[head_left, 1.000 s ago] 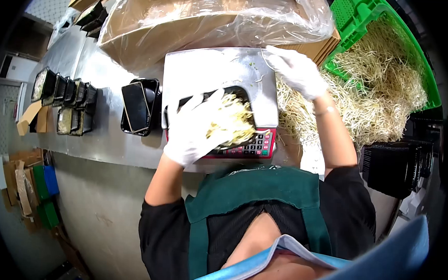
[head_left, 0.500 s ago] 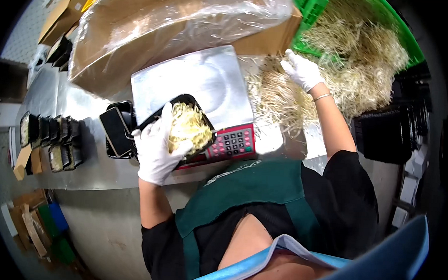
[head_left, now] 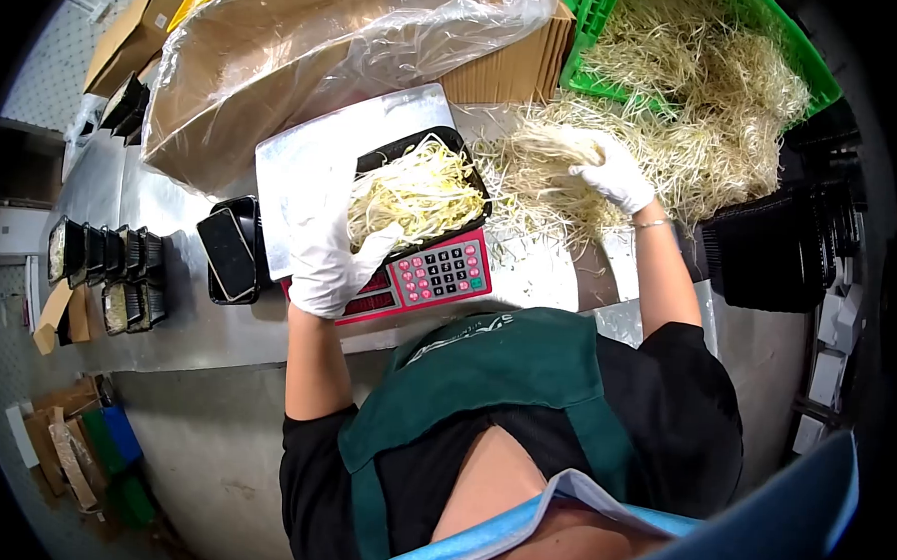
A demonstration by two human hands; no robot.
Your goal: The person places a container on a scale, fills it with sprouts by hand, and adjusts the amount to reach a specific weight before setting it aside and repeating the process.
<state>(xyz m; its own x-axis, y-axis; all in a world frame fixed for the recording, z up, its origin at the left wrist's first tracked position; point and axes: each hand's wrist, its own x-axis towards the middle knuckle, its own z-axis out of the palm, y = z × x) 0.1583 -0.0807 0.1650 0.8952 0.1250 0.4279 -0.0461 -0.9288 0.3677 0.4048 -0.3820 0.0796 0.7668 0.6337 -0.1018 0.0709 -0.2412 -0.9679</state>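
My left hand [head_left: 322,242], in a white glove, grips the left side of a black plastic tray [head_left: 484,203]. Pale yellow bean sprouts [head_left: 420,191] fill the tray, which is over the front of a scale [head_left: 437,277] with a metal plate and red keypad. Whether the tray rests on the plate cannot be seen. On the right, my gloved right hand [head_left: 618,175] has its fingers closed around a bunch of sprouts at the edge of a loose heap [head_left: 694,161]. Part of that bunch sticks out to the left of the fingers.
Behind the scale stands a plastic-lined cardboard box [head_left: 503,67]. A green crate [head_left: 822,86] spills sprouts at the back right, with stacked black trays [head_left: 770,256] below it. A phone [head_left: 225,254] lies on black trays at the left, and several filled trays [head_left: 109,255] stand farther left.
My left hand has moved the tray rightward and up over the scale. My right hand has come down from the heap's far edge, and its fingers have closed on sprouts.
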